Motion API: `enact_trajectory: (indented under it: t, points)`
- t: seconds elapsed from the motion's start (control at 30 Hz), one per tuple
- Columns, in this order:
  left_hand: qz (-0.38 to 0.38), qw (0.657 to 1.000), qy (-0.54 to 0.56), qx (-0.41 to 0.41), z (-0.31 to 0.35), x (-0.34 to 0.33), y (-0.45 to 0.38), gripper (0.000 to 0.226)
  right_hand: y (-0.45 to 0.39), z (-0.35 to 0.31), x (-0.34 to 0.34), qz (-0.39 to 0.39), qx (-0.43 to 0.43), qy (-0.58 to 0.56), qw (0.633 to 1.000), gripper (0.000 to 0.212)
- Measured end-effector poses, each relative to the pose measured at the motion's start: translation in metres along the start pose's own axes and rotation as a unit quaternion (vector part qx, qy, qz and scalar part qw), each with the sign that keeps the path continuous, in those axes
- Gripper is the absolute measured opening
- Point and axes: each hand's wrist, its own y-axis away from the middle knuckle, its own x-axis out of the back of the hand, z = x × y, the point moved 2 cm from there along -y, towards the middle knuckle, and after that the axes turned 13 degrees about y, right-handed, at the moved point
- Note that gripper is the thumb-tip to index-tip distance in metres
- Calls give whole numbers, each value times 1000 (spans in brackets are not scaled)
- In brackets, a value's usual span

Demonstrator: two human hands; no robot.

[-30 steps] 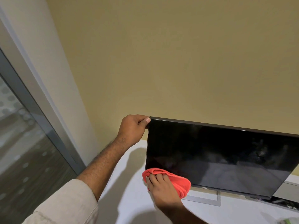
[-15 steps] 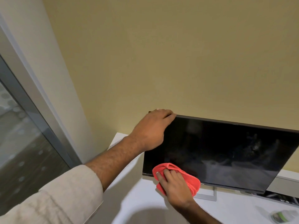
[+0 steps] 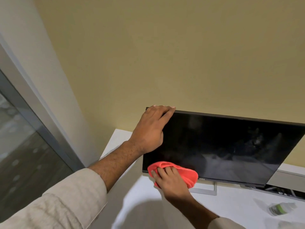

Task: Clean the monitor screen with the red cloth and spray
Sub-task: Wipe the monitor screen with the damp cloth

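A black monitor (image 3: 222, 146) with a dark, smeared screen stands on a white desk (image 3: 231, 209). My left hand (image 3: 152, 129) grips its top left corner, fingers hooked over the upper edge. My right hand (image 3: 170, 180) presses the bunched red cloth (image 3: 184, 172) against the screen's lower left corner, over the bottom bezel. A small clear spray bottle (image 3: 280, 209) with a green label lies on the desk at the far right, away from both hands.
The monitor's grey stand (image 3: 208, 190) rests on the desk below the screen. A yellow wall (image 3: 165, 55) rises close behind. A glass panel with a grey frame (image 3: 33, 129) runs along the left. A dark strip (image 3: 280, 191) lies behind the monitor's right side.
My left hand has shifted from pinching the corner's side to lying over the top left corner. My right hand with the cloth stays at the lower left corner. The camera moved closer.
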Motion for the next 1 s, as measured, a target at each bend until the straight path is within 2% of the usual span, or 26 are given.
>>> enact_trajectory:
  t: [0.1,0.23,0.47,0.63,0.77,1.0]
  points:
    - [14,1000,14,17,2,-1,-2,82,18,-9,-7,-19,-46,-13,999,51]
    - [37,999,10,26,5,-5,-3,83,22,-2,-1,-44,-58,5,997,47]
    - [49,998,14,39,8,-7,-5,82,47,8,2,-152,-143,-2,978,56]
    - [66,996,23,46,9,-9,-8,82,1,-16,13,-125,-98,-44,986,58]
    - [63,996,25,50,7,-8,-6,83,-12,-21,17,-166,-84,-19,982,56]
    - [71,995,32,61,8,-9,-8,82,33,15,20,-221,-155,-41,962,53]
